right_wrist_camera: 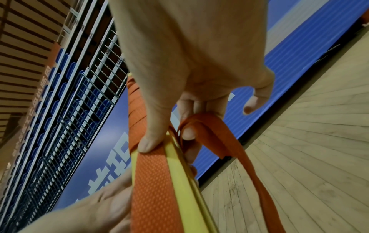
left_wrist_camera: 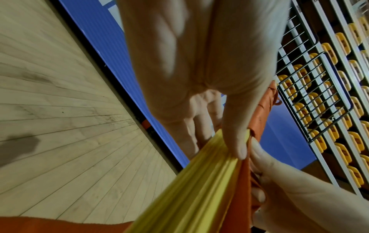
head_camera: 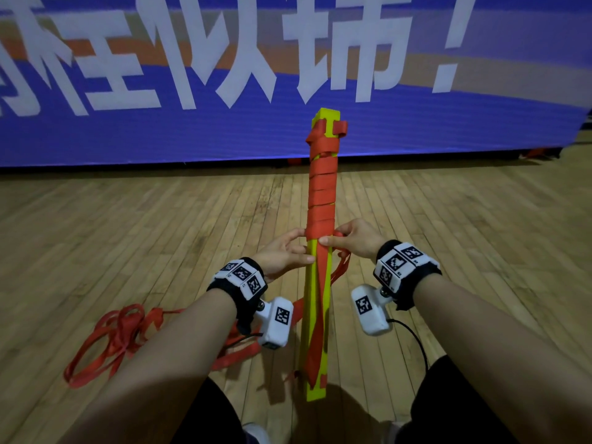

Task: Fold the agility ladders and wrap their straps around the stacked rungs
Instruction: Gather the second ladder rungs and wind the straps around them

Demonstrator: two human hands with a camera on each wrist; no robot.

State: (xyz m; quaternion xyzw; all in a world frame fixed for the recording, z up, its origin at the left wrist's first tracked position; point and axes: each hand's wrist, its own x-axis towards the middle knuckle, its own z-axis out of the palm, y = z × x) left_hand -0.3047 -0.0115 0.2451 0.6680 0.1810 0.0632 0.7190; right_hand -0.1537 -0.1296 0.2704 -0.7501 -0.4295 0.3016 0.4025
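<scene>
A stack of yellow rungs [head_camera: 309,318] stands tilted away from me between my knees, its upper half bound in turns of orange strap [head_camera: 321,193]. My left hand [head_camera: 286,251] grips the stack at the lowest turn, thumb across the front [left_wrist_camera: 235,138]. My right hand [head_camera: 347,240] presses its thumb on the strap [right_wrist_camera: 151,141] and hooks a loop of strap [right_wrist_camera: 201,124] with its fingers beside the rungs [right_wrist_camera: 185,181]. One strap length [head_camera: 317,325] runs down the front of the rungs.
Loose orange strap [head_camera: 115,331] lies coiled on the wooden floor [head_camera: 128,235] at my left. A blue banner [head_camera: 160,133] with white characters stands across the back. Railings and rows of seats [left_wrist_camera: 329,88] rise behind it.
</scene>
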